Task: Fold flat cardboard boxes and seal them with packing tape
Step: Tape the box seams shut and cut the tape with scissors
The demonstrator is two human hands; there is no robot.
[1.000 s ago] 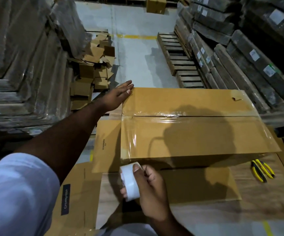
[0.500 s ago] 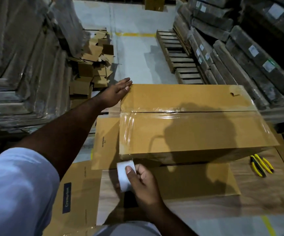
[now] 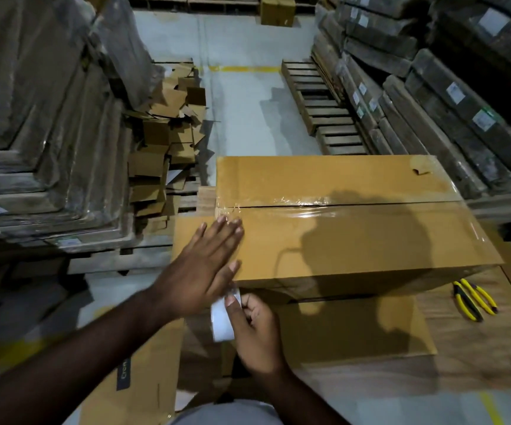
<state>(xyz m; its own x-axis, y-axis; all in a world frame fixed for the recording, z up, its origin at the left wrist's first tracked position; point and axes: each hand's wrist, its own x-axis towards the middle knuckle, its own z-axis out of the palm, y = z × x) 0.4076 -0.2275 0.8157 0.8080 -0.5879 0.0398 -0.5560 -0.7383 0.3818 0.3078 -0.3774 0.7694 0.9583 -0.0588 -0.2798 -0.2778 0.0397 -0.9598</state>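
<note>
Head view: a long folded cardboard box (image 3: 355, 228) lies across the middle of the work surface, its two top flaps meeting in a dark seam that runs left to right, with clear packing tape (image 3: 309, 210) glistening along that seam and down over the left end. The left hand (image 3: 205, 265) lies flat on the box's near-left corner, fingers straight and spread, fingertips just short of the seam, gripping nothing. Just below it, at the box's near edge, the right hand (image 3: 254, 332) clasps a white tape roll (image 3: 222, 319), thumb pressed on the roll's outer face and fingers curled behind it; the roll sits close to the box's front wall, though whether it touches cannot be told. The box rests on flat cardboard sheets (image 3: 355, 329) spread over a wood-grain surface (image 3: 478, 348). A pair of yellow-handled pliers (image 3: 473, 300) lies on that surface, right of the box and apart from it. Another flat sheet with a dark printed label (image 3: 125, 372) lies at lower left. Further out, loose cardboard scraps (image 3: 165, 142) are heaped at left, wooden pallets (image 3: 324, 108) lie on the concrete floor (image 3: 242, 111), and wrapped stacks (image 3: 462, 87) rise at right.
</note>
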